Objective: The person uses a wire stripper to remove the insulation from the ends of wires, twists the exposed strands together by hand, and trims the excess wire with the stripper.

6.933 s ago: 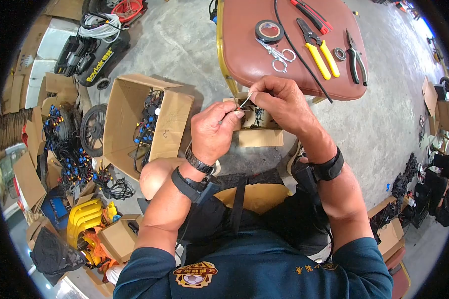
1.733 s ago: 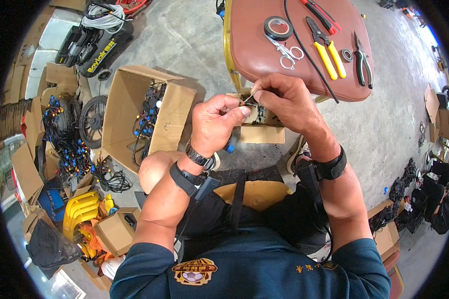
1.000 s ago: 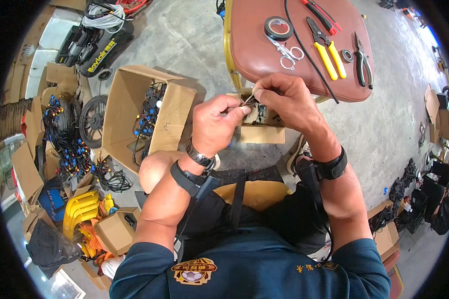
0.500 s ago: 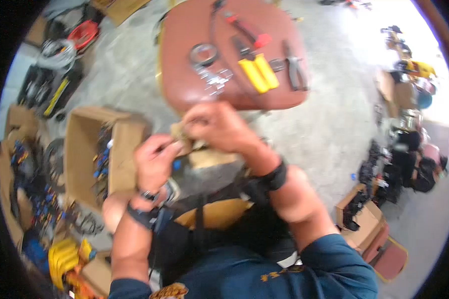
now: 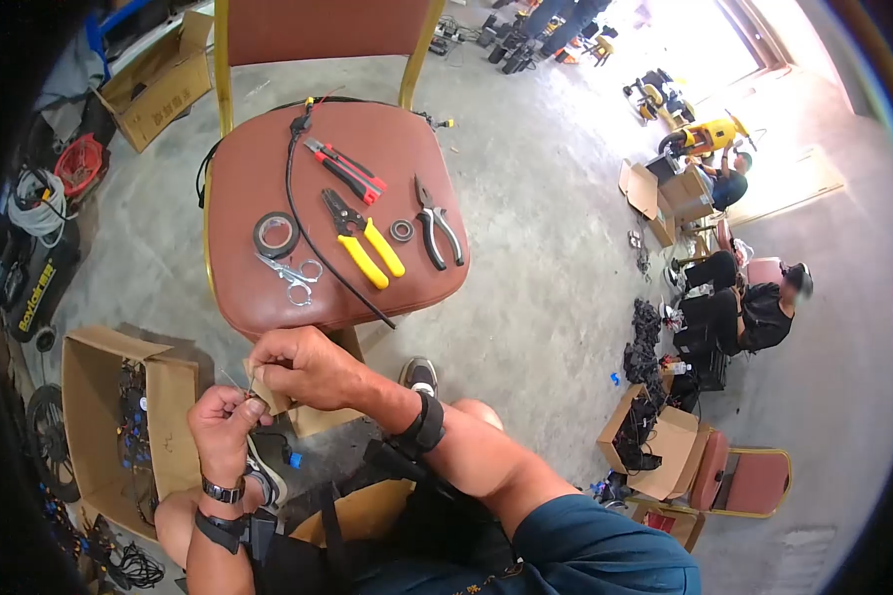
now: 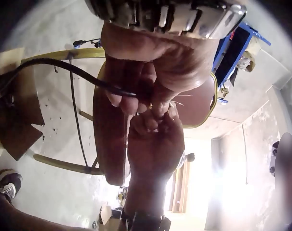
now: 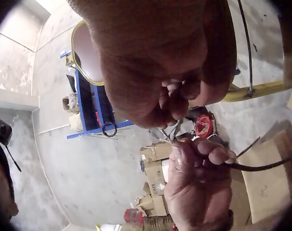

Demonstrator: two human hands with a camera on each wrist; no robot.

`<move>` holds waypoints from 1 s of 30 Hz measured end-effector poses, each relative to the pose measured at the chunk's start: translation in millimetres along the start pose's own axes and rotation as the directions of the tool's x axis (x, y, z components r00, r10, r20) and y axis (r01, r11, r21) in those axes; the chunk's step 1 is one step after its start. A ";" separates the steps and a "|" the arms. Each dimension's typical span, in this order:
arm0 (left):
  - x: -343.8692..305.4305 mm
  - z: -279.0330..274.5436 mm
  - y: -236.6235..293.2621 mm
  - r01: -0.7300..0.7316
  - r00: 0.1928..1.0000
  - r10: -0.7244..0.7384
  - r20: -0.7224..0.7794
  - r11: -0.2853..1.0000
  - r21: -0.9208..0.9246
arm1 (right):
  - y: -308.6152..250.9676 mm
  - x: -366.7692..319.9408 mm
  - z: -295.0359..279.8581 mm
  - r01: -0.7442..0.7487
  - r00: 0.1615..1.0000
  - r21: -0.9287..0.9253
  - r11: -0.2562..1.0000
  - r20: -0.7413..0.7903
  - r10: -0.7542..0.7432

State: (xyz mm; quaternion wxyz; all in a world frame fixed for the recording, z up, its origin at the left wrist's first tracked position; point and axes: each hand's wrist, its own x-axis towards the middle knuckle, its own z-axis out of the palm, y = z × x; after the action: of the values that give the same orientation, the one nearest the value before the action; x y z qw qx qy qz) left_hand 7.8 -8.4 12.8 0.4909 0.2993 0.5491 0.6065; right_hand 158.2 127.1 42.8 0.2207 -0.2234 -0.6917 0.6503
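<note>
While working just off the near edge of a gold-framed chair (image 5: 318,28) with a maroon padded seat (image 5: 248,178), right of an open brown cardboard box (image 5: 174,416), holds the right hand (image 5: 313,369), narrowed to a pinch, close to the left hand (image 5: 223,426), curled about a black sheathed cable (image 7: 256,169). On the seat beyond: yellow-handled metal wire strippers (image 5: 360,260) near the middle, a round black roll of tape (image 5: 259,236) to the left. Pinches thin pale wire strands (image 7: 171,139), splayed at the cable's end, in the right hand.

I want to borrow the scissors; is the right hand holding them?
No, the scissors lie on the chair, apart from the right hand.
</note>
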 end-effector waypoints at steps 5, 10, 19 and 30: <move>0.7 0.7 2.5 0.033 0.999 -0.032 0.012 0.998 -0.060 | -0.5 1.0 0.0 0.058 0.998 -0.047 0.997 -0.002 -0.058; 1.7 1.3 3.9 0.057 0.998 -0.056 0.014 0.996 -0.071 | 0.4 2.1 0.5 0.174 0.984 -0.125 0.977 -0.015 -0.178; 2.1 3.6 1.4 0.051 0.999 -0.051 0.006 0.998 -0.047 | 7.1 3.8 4.3 0.313 0.940 -0.272 0.910 -0.049 -0.337; 2.4 3.5 1.9 0.139 0.990 -0.137 -0.019 0.985 0.105 | 10.8 5.0 3.8 0.348 0.914 -0.366 0.863 -0.072 -0.399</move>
State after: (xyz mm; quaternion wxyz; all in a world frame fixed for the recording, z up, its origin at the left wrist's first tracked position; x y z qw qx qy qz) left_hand 9.7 -4.8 15.0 0.5121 0.2828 0.6026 0.5428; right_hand 152.1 127.6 31.9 0.3499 -0.1668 -0.8070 0.4455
